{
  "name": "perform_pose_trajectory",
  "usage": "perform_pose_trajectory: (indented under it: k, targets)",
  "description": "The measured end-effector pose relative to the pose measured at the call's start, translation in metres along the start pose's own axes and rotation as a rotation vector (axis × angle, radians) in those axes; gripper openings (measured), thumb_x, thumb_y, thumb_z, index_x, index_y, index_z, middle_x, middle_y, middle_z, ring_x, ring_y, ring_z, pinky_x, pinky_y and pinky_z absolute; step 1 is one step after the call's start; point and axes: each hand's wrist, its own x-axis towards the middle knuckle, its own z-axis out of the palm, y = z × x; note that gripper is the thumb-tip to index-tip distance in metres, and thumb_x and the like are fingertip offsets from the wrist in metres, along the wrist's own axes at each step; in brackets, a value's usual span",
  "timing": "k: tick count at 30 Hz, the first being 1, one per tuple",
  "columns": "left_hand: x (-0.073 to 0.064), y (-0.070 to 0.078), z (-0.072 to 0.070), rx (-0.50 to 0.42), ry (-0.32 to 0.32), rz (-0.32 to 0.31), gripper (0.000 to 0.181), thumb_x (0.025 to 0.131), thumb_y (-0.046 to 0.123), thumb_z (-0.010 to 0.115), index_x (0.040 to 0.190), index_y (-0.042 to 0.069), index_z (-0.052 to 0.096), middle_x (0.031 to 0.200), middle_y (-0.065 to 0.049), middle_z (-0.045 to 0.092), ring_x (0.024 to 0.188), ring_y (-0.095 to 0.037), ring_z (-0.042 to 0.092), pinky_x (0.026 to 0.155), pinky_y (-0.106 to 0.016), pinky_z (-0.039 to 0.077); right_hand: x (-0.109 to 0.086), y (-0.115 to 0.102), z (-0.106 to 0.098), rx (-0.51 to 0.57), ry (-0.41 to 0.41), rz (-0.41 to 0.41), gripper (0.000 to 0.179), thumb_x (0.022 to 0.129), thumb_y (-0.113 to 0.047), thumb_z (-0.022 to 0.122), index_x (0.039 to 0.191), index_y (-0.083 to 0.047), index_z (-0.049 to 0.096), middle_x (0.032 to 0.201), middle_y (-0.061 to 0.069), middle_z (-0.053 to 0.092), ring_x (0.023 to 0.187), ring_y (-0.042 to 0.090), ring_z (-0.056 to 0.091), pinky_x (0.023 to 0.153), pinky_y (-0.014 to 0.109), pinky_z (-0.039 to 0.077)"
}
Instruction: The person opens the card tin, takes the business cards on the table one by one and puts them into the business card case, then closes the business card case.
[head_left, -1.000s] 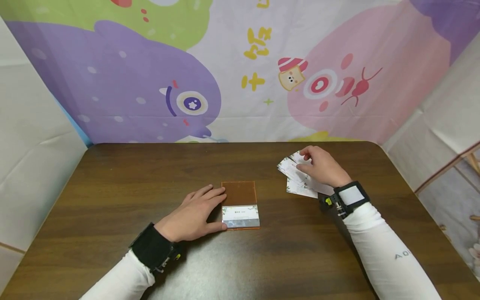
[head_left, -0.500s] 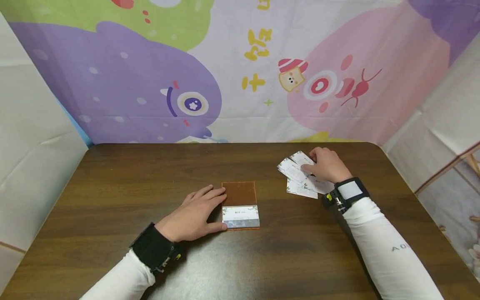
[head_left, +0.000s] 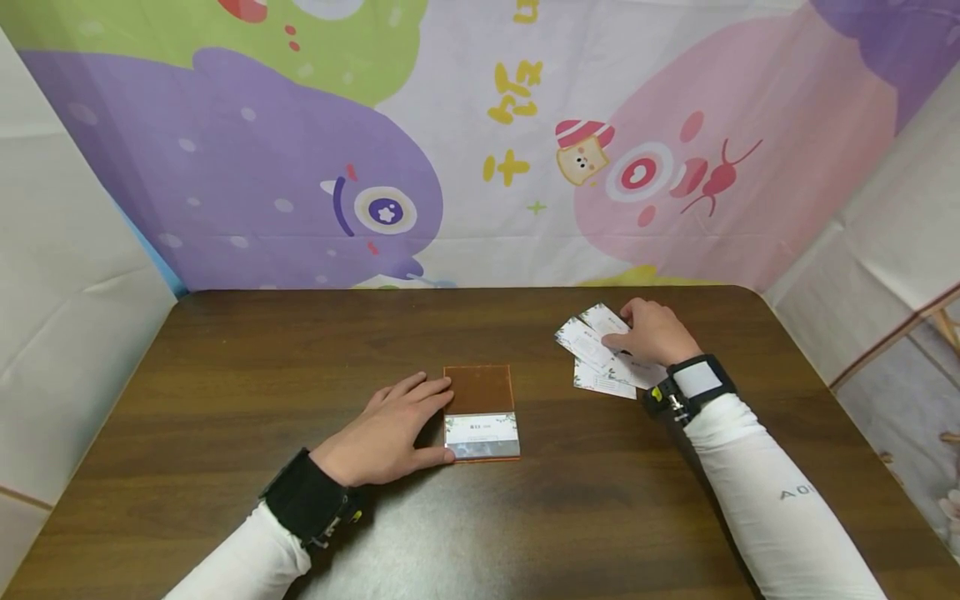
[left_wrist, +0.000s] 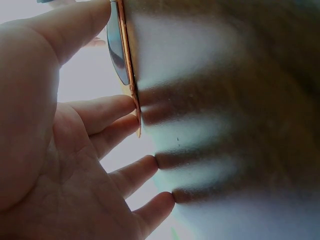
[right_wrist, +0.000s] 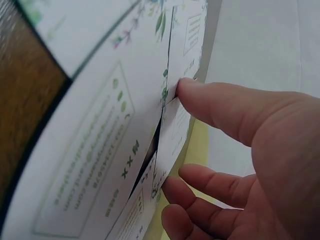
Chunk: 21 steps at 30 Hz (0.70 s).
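Note:
A brown card holder [head_left: 477, 389] with a clear pocket lies flat on the table in the head view; a white business card [head_left: 480, 427] shows through its pocket. My left hand [head_left: 386, 429] lies spread at the holder's left side, thumb and fingertips at its edge. In the left wrist view the holder's edge [left_wrist: 129, 60] runs past the fingertips. To the right, several white business cards [head_left: 585, 343] with leafy corners lie fanned and overlapping. My right hand [head_left: 656, 333] bends over them, thumb and curled fingers at opposite edges of one card [right_wrist: 172, 127].
Both hands work on a dark brown wooden table [head_left: 300, 333]. A cartoon-printed cloth [head_left: 487, 208] hangs along its far edge. White cloth panels [head_left: 82, 275] stand at both sides.
My right hand has shifted slightly right over the cards, uncovering more of the upper ones. The cards, the holder and my left hand keep their places.

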Motion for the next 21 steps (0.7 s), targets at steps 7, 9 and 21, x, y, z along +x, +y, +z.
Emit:
perform_pose_trajectory:
  k: [7,9,21]
  targets:
    - [0.0003,-0.0003,-0.0002,-0.009,-0.013,-0.007,0.081,0.099,0.051,0.074,0.161,0.006,0.047,0.169,-0.010,0.038,0.158,-0.042,0.023,0.118,-0.070,0.028,0.0006,-0.0014,0.0004,0.037,0.008,0.011,0.067,0.095,-0.032,0.080,0.138,0.013,0.054,0.122,0.028,0.062,0.106,0.040,0.058,0.093,0.055,0.051]
    - [0.0003,-0.0004,-0.0002,-0.011,-0.013,-0.006,0.081,0.099,0.051,0.074,0.161,0.006,0.047,0.169,-0.010,0.038,0.158,-0.042,0.023,0.118,-0.070,0.028,0.0014,-0.0016,0.0008,0.050,0.016,0.014,0.066,0.095,-0.031,0.081,0.138,0.013,0.055,0.122,0.027,0.062,0.106,0.040,0.058,0.093,0.055,0.051]
    - [0.0005,-0.0008,0.0008,-0.007,-0.004,0.001,0.081,0.099,0.052,0.074,0.161,0.006,0.047,0.168,-0.011,0.039,0.158,-0.042,0.024,0.118,-0.070,0.028,0.0015,-0.0001,0.0028,0.132,0.038,0.024,0.053,0.097,-0.022,0.078,0.135,0.007,0.056,0.121,0.023,0.059,0.106,0.038,0.057,0.093,0.053,0.050]
